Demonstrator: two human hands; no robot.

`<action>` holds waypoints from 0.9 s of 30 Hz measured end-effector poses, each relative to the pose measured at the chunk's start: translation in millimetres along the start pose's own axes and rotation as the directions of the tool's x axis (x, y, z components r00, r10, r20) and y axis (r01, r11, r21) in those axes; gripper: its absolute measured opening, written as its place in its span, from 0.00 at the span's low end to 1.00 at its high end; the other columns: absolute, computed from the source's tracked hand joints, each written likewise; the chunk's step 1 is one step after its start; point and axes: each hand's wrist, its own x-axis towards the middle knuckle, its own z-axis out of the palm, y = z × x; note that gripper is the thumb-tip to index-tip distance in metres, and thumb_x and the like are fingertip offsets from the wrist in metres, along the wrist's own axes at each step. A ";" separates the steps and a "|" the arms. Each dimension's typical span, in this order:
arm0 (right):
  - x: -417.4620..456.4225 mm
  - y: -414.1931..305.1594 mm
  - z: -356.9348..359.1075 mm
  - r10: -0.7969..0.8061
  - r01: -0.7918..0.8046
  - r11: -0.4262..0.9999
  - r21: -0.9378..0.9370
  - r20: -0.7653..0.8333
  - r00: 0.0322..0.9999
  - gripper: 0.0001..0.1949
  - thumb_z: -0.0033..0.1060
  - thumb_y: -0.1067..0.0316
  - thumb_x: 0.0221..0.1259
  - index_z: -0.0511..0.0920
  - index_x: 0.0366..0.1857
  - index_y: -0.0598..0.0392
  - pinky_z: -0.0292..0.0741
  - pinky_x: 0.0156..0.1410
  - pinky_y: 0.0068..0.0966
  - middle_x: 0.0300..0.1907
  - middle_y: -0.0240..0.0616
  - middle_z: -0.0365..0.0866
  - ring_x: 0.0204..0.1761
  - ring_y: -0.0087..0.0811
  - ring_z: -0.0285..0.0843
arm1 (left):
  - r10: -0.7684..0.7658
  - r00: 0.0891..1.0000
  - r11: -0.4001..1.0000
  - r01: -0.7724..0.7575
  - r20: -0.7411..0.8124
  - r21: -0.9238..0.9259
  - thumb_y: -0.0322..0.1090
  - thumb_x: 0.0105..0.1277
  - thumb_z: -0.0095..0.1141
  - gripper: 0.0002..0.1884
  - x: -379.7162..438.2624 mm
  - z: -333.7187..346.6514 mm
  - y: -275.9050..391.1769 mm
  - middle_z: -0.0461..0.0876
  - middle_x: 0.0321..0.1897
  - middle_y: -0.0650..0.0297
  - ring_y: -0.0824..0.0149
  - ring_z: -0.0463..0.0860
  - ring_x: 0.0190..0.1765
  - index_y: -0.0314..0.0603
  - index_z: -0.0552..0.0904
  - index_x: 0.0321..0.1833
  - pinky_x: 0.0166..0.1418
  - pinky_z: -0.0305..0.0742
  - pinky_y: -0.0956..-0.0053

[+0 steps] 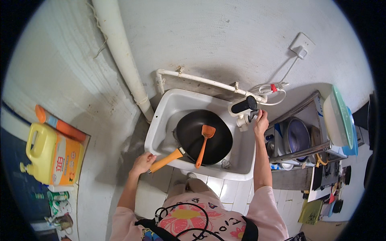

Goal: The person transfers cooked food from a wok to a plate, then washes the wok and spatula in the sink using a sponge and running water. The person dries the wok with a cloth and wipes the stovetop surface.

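Observation:
A black frying pan (193,132) with a yellow-orange handle (166,160) rests in the white sink (245,168). An orange spatula (205,143) lies in the pan, its handle over the near rim. My left hand (144,162) is at the sink's left front corner, beside the end of the pan handle; its fingers are curled, and whether they grip the handle or the rim is unclear. My right hand (261,123) holds the dark lever (254,113) of the white and black electric faucet (242,107) at the sink's back right. A small crumpled piece (226,164) lies in the sink's near right part.
White pipe (202,79) runs along the wall behind the sink; a thick pipe (123,51) stands at left. A metal rack (301,153) with basins is at right. A yellow detergent jug (42,153) sits on the left ledge. A cord runs to the wall socket (302,43).

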 end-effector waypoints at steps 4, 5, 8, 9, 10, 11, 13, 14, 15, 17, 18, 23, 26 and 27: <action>1.3 15.8 3.5 -0.067 0.068 0.997 0.026 -0.035 0.997 0.16 0.39 0.53 0.63 0.71 0.42 0.53 0.69 0.36 0.42 0.29 0.51 0.77 0.33 0.52 0.75 | -0.028 0.966 0.995 0.002 -0.257 -0.101 0.43 0.58 0.54 0.17 -51.8 -17.6 -2.2 0.74 0.40 0.55 0.59 0.76 0.40 0.39 0.74 0.44 0.45 0.71 0.70; 1.2 17.4 5.0 -0.102 0.103 0.994 0.025 -0.049 0.994 0.16 0.39 0.52 0.63 0.71 0.41 0.53 0.69 0.36 0.41 0.29 0.51 0.77 0.33 0.51 0.75 | -0.079 0.950 0.992 0.045 -0.301 -0.118 0.43 0.58 0.54 0.17 -66.4 -20.9 -2.1 0.74 0.42 0.55 0.59 0.76 0.42 0.39 0.74 0.45 0.46 0.71 0.69; 1.2 15.7 7.5 -0.073 0.078 0.992 0.099 -0.049 0.996 0.16 0.39 0.52 0.63 0.71 0.43 0.53 0.69 0.38 0.41 0.30 0.51 0.78 0.34 0.51 0.75 | -0.133 0.909 0.987 0.085 -0.395 -0.136 0.42 0.58 0.54 0.18 -112.2 -22.2 3.7 0.72 0.43 0.54 0.59 0.75 0.44 0.37 0.73 0.45 0.47 0.70 0.69; 1.3 13.7 5.8 -0.054 0.058 0.995 0.077 -0.053 0.997 0.16 0.39 0.52 0.63 0.71 0.43 0.53 0.69 0.38 0.41 0.31 0.51 0.78 0.35 0.51 0.75 | -0.204 0.889 0.976 0.152 -0.410 -0.156 0.42 0.58 0.54 0.18 -128.7 -19.1 7.8 0.72 0.43 0.54 0.59 0.75 0.44 0.36 0.74 0.45 0.47 0.70 0.69; 1.5 12.7 1.2 -0.057 0.057 0.993 0.108 -0.001 0.998 0.16 0.39 0.53 0.63 0.70 0.43 0.53 0.68 0.40 0.40 0.34 0.52 0.77 0.38 0.51 0.75 | -0.266 0.884 0.963 0.224 -0.384 -0.152 0.42 0.58 0.55 0.18 -145.4 -15.6 12.0 0.72 0.44 0.54 0.60 0.75 0.44 0.37 0.74 0.45 0.47 0.70 0.69; 1.4 10.8 -4.9 -0.036 0.031 0.994 0.109 0.040 0.999 0.16 0.40 0.53 0.63 0.70 0.44 0.54 0.68 0.42 0.40 0.37 0.53 0.77 0.40 0.50 0.74 | -0.282 0.877 0.958 0.232 -0.389 -0.169 0.42 0.58 0.55 0.18 -162.3 -6.8 18.9 0.73 0.44 0.54 0.60 0.75 0.44 0.37 0.74 0.45 0.47 0.71 0.69; 0.0 6.1 -21.7 -0.157 0.143 0.965 0.218 0.049 0.986 0.15 0.40 0.56 0.63 0.70 0.44 0.56 0.69 0.42 0.39 0.38 0.54 0.76 0.39 0.53 0.73 | -0.364 0.832 0.931 0.311 -0.419 -0.192 0.42 0.57 0.55 0.18 -204.8 10.8 31.8 0.73 0.43 0.54 0.60 0.76 0.44 0.37 0.74 0.45 0.47 0.71 0.69; -1.2 5.0 -33.8 -0.273 0.255 0.938 0.234 0.047 0.961 0.15 0.44 0.62 0.61 0.69 0.44 0.62 0.68 0.45 0.38 0.39 0.56 0.74 0.40 0.51 0.73 | -0.357 0.841 0.933 0.300 -0.407 -0.198 0.43 0.57 0.56 0.19 -226.7 19.3 36.3 0.73 0.44 0.54 0.59 0.76 0.43 0.37 0.74 0.46 0.47 0.71 0.69; -6.2 1.6 -42.8 -0.328 0.333 0.930 0.155 -0.062 0.943 0.14 0.47 0.66 0.58 0.69 0.42 0.67 0.67 0.46 0.38 0.36 0.56 0.75 0.39 0.50 0.73 | -0.371 0.858 0.926 0.312 -0.355 -0.213 0.44 0.58 0.55 0.19 -246.6 24.3 38.2 0.73 0.44 0.54 0.59 0.77 0.43 0.37 0.74 0.46 0.47 0.72 0.69; -26.5 -7.9 -55.1 -0.411 0.458 0.855 0.244 -0.219 0.885 0.17 0.50 0.68 0.56 0.69 0.47 0.68 0.68 0.50 0.36 0.38 0.55 0.76 0.41 0.48 0.73 | -0.388 0.863 0.919 0.335 -0.324 -0.208 0.48 0.58 0.53 0.21 -302.1 43.0 43.3 0.76 0.40 0.54 0.60 0.77 0.41 0.36 0.74 0.46 0.45 0.71 0.69; -42.1 -14.2 -60.0 -0.444 0.514 0.812 0.277 -0.279 0.851 0.18 0.50 0.67 0.58 0.68 0.50 0.67 0.68 0.52 0.36 0.41 0.54 0.75 0.43 0.47 0.73 | -0.437 0.852 0.898 0.395 -0.288 -0.195 0.49 0.59 0.53 0.22 -330.5 50.6 44.5 0.77 0.38 0.54 0.59 0.77 0.41 0.36 0.74 0.46 0.44 0.71 0.69; -163.2 -97.8 -53.1 -0.654 0.201 0.466 0.861 0.182 0.734 0.17 0.50 0.66 0.60 0.68 0.51 0.62 0.66 0.53 0.30 0.48 0.45 0.70 0.46 0.37 0.70 | -0.661 0.622 0.751 0.540 -0.421 -0.381 0.50 0.60 0.50 0.22 -454.4 99.4 69.7 0.78 0.35 0.54 0.56 0.77 0.40 0.36 0.73 0.45 0.43 0.70 0.67; -259.7 -155.9 -105.5 -0.897 -0.059 0.344 0.937 0.347 0.274 0.12 0.48 0.72 0.58 0.69 0.46 0.61 0.65 0.51 0.25 0.42 0.40 0.72 0.43 0.31 0.69 | -0.657 0.554 0.753 0.523 -0.512 -0.400 0.49 0.61 0.49 0.21 -522.6 122.0 74.0 0.78 0.35 0.54 0.56 0.77 0.40 0.37 0.73 0.45 0.44 0.70 0.67; -289.9 -174.0 -136.9 -0.937 -0.154 0.326 0.933 0.341 0.081 0.10 0.48 0.74 0.57 0.70 0.43 0.61 0.65 0.50 0.24 0.40 0.39 0.72 0.42 0.30 0.69 | -0.662 0.490 0.743 0.528 -0.567 -0.411 0.50 0.61 0.49 0.20 -544.6 131.0 75.3 0.78 0.34 0.53 0.55 0.77 0.39 0.38 0.73 0.45 0.43 0.70 0.67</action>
